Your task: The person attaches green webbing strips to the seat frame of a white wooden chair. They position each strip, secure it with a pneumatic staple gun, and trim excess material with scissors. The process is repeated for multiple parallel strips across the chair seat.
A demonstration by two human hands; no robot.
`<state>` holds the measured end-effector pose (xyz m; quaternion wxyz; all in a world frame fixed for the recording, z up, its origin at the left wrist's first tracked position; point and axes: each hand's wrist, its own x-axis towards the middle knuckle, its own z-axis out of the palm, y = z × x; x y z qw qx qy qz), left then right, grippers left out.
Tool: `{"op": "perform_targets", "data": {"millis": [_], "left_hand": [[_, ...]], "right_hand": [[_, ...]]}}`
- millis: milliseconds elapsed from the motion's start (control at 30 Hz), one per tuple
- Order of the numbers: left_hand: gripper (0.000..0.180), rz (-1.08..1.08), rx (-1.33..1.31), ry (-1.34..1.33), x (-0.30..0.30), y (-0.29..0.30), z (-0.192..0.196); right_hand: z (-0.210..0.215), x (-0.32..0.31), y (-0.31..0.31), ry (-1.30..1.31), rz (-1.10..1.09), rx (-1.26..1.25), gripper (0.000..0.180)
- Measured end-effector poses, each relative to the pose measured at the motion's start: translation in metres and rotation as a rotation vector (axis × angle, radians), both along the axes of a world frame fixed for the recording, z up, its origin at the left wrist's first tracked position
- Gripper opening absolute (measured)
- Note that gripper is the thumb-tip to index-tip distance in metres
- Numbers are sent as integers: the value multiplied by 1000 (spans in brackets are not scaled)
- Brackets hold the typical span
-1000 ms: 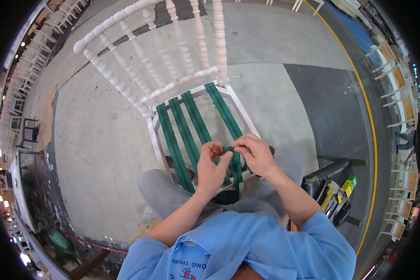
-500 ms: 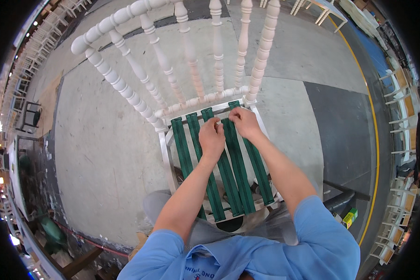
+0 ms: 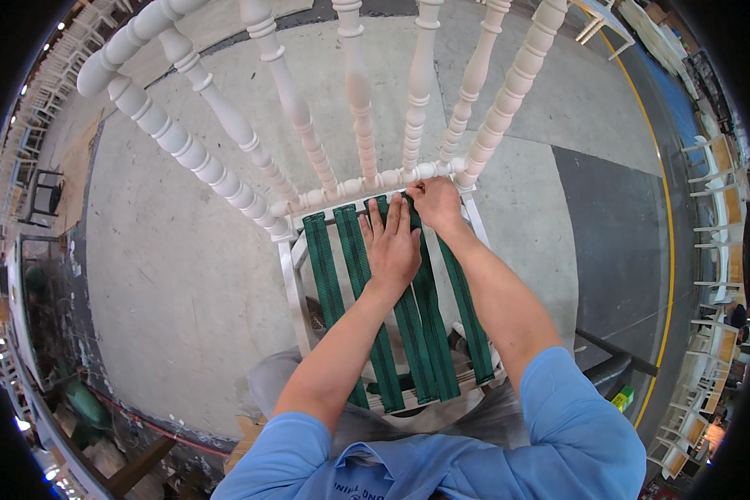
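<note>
A white wooden chair (image 3: 290, 275) with turned back spindles stands in front of me. Several green webbing straps (image 3: 329, 275) run front to back across its open seat frame. My left hand (image 3: 392, 242) lies flat, fingers spread, on the middle straps near the back rail. My right hand (image 3: 436, 202) is at the back rail, fingers pinched on the far end of a green strap (image 3: 468, 310) where it meets the frame. Both forearms reach over the seat from below.
Grey concrete floor surrounds the chair, with a darker mat (image 3: 612, 242) and a yellow line (image 3: 662, 208) to the right. Rows of white chairs (image 3: 717, 208) stand along the right edge. A black tool (image 3: 608, 367) lies by my right knee.
The chair has come closer and fills more of the view. Both hands moved from the seat's front edge up to the back rail; the left hand now lies flat on the straps.
</note>
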<state>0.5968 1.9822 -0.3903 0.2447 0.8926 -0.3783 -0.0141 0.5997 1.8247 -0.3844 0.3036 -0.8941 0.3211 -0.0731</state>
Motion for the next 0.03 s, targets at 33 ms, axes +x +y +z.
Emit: {"op": "perform_targets", "data": {"millis": [33], "left_hand": [[72,7,16,-4,0,-2,-3]], "right_hand": [[2,0,-1,-1,0,-3,20]]}}
